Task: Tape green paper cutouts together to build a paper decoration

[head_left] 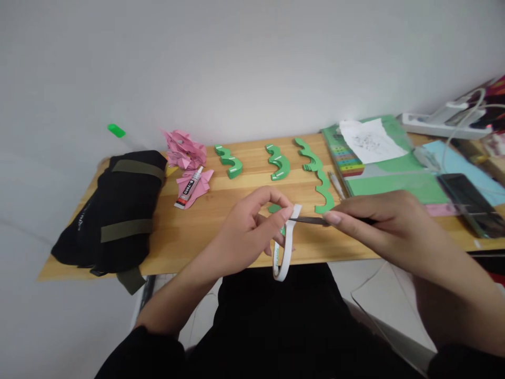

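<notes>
In front of the table edge, my left hand [252,229] pinches a narrow roll of white tape [289,252], its ring hanging below the fingers. A green piece [275,209] shows partly behind those fingers; I cannot tell whether they hold it. My right hand [379,223] grips dark tweezers [311,220], whose tip points left and meets the tape by my left thumb. Beyond the hands lie stacks of wavy green pieces, one at the left [229,162], one in the middle [278,163], and a longer run of pieces [324,184] at the right.
A black pouch [118,210] lies at the left end of the table. Near it are crumpled pink paper [185,150] and a glue tube [189,188]. Rightward are a pen [336,186], a green folder [398,184], a white sheet [371,141], a phone [471,202] and a power strip [445,125].
</notes>
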Tool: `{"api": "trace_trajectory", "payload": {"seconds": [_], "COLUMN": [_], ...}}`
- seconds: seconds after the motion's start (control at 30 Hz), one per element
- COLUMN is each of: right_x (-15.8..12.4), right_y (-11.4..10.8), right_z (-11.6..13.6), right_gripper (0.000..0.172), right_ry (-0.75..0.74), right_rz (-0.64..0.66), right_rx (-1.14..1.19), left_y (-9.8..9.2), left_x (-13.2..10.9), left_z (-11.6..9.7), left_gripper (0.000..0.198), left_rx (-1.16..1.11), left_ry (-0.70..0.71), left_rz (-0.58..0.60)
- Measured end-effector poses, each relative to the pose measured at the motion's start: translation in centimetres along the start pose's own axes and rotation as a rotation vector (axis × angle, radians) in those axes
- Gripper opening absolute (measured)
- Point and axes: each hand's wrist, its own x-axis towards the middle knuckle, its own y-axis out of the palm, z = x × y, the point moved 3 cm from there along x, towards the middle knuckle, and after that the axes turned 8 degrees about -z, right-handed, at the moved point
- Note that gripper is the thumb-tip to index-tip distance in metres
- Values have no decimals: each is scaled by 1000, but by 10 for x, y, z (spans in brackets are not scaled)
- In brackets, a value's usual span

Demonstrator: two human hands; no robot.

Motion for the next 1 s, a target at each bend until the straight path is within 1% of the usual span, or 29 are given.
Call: {"api": "trace_trajectory", "payload": {"seconds": [0.27,0.47,0.57,0.7,0.8,0.9,1.0], "right_x": [2,0,0,2,4,4,1], "right_y": [-2,-4,-2,1,3,7,16], "right_z": [2,2,1,-1,-5,-10,-17], "right_gripper": [54,53,52,58,60,59,60], "right_ry": [-7,-1,15,66,108,144,258], "right_rz": [9,32,34,14,-6,-47,-138], "right_rx": [4,32,57,70,33,-12,-2], "left_y": [1,0,0,2,1,0,-1], "left_x": [-1,-2,-1,1,2,5,10], "left_z": [-3,-4,-4,-3,-3,-1,3], "left_gripper": [16,15,15,14,14,16,20], "left_rx": [63,53,44,9,-41,-104,-179], "left_ry": [16,30,30,30,40,48,20], "left_rz": [-16,7,11,9,-19,-69,-152]}}
